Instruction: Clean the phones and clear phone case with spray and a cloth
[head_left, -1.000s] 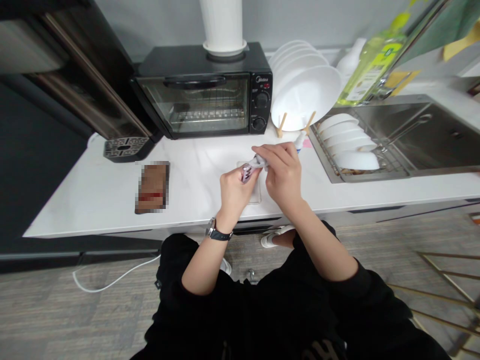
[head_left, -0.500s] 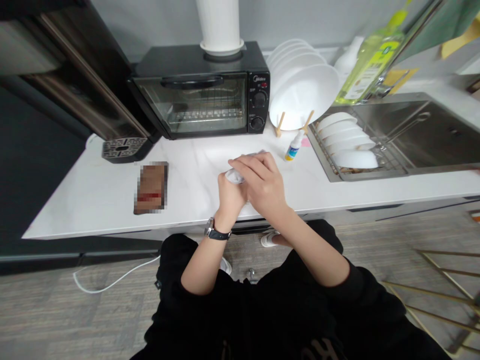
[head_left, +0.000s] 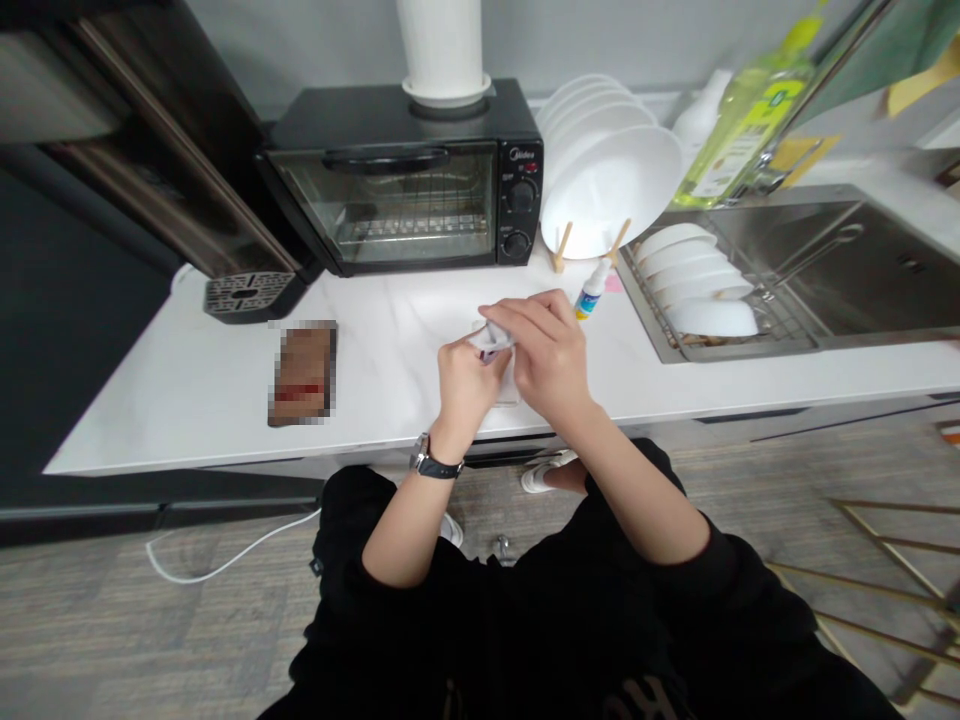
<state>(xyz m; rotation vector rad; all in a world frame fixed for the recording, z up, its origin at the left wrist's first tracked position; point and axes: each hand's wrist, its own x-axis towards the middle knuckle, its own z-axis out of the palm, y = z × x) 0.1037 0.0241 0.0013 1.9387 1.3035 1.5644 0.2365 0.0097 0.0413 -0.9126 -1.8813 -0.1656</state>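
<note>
Over the counter, my two hands meet around a light grey cloth [head_left: 491, 337]. My right hand [head_left: 551, 355] is closed on the cloth, its fingers bent over the top. Just left of it, my left hand [head_left: 466, 385] is closed under the cloth, with a black-strapped watch on the wrist. A small dark purplish edge [head_left: 487, 355] shows below the cloth at the left fingers; the rest of that item is hidden. Beneath my hands a pale, flat item [head_left: 508, 390] lies partly covered on the counter. Close to my right fingers stands a small spray bottle [head_left: 590, 291] with a blue and yellow label.
A black toaster oven [head_left: 405, 180] stands behind my hands. White plates [head_left: 600, 190] lean in a rack right of it. Further right, bowls [head_left: 709, 318] sit in the sink's wire basket. A blurred brown, phone-shaped item [head_left: 304, 375] lies on the left of the counter.
My right hand has shifted right and lifted a little off the left one. More of the cloth, the dark edge and the pale item underneath now show.
</note>
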